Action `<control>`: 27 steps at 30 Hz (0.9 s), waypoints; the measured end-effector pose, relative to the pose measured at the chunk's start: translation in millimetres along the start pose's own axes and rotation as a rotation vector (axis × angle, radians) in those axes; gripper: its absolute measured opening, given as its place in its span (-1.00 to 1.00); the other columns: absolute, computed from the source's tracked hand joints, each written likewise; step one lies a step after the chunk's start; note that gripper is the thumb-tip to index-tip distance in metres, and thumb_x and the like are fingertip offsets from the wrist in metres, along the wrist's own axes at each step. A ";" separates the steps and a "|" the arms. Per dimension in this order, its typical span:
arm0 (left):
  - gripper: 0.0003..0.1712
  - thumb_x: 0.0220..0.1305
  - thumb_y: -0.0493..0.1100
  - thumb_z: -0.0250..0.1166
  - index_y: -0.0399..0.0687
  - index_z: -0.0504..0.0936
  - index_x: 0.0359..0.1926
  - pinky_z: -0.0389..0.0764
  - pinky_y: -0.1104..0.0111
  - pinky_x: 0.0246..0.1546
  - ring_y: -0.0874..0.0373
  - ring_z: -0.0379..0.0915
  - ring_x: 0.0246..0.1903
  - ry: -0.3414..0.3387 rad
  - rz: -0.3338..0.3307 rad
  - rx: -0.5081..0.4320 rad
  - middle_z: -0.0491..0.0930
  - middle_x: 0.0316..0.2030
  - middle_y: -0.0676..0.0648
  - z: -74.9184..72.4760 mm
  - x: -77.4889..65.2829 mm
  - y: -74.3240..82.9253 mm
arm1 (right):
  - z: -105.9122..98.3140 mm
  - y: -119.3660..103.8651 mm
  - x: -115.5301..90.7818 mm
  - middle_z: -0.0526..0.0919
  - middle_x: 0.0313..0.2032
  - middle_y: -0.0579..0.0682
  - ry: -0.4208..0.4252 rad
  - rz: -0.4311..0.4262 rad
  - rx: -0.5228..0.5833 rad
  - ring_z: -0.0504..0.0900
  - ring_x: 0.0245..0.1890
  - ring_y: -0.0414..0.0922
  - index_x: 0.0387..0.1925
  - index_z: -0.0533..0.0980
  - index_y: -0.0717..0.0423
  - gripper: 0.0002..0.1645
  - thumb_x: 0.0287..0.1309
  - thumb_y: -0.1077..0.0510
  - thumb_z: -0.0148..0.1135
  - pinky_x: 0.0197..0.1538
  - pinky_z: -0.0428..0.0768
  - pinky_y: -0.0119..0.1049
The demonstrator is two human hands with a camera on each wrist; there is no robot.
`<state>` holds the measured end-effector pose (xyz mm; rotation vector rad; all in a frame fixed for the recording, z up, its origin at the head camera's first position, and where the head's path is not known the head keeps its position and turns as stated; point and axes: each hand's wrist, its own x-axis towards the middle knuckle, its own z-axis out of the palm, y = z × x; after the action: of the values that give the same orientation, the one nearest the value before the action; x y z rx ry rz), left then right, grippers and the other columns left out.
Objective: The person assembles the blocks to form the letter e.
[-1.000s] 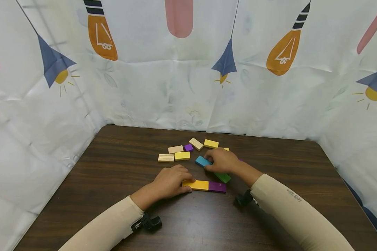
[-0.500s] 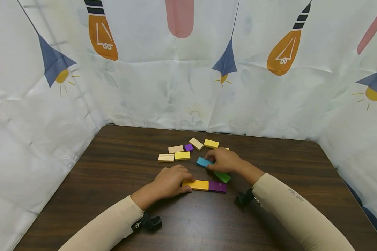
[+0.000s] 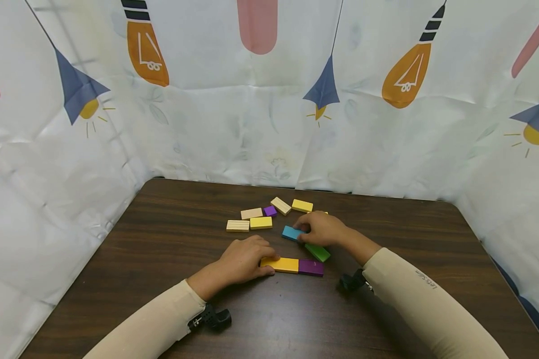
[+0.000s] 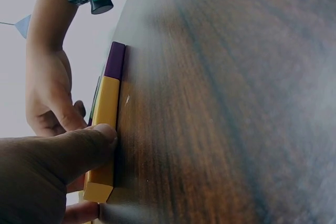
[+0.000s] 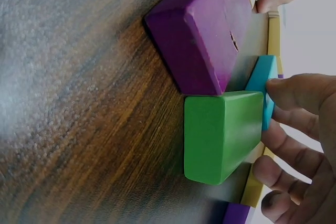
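Note:
My left hand [image 3: 244,259] pinches the left end of an orange-yellow wooden block [image 3: 285,265], thumb on its near side in the left wrist view. A dark purple block [image 3: 311,267] lies end to end with it on the right. Behind them, my right hand [image 3: 321,229] holds a blue block [image 3: 291,233] between thumb and fingers. A green block [image 3: 317,253] lies slanted between the blue and purple blocks. In the right wrist view, the green block [image 5: 207,137] touches a corner of the purple block [image 5: 210,35], and its far end meets the blue block [image 5: 257,80].
Farther back on the brown table [image 3: 161,249] lie a striped block [image 3: 237,226], yellow blocks [image 3: 261,223] [image 3: 302,205], plain wood blocks [image 3: 251,213] [image 3: 280,205] and a small purple block [image 3: 270,211]. A patterned white cloth [image 3: 233,139] hangs behind the table.
The right hand has drawn the blue block slightly to the right and nearer, toward the green block. My left hand and the orange-yellow block stay in place.

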<state>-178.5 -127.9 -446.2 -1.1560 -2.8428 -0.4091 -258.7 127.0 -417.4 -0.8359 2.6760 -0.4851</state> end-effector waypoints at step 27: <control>-0.69 0.25 0.13 0.48 0.20 0.78 -0.04 0.57 0.28 -0.40 0.17 0.52 -0.03 -0.009 -0.001 -0.006 0.67 -0.15 0.19 -1.5 -0.8 0.9 | 0.4 4.2 -5.0 0.71 0.00 -0.11 0.011 -0.019 -0.022 0.63 -0.02 -0.10 0.14 0.67 -0.03 -0.59 0.28 0.02 0.39 0.04 0.61 -0.06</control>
<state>-177.4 -128.2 -444.6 -1.1605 -2.8520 -0.4138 -256.7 133.1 -418.6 -0.8679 2.6907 -0.4663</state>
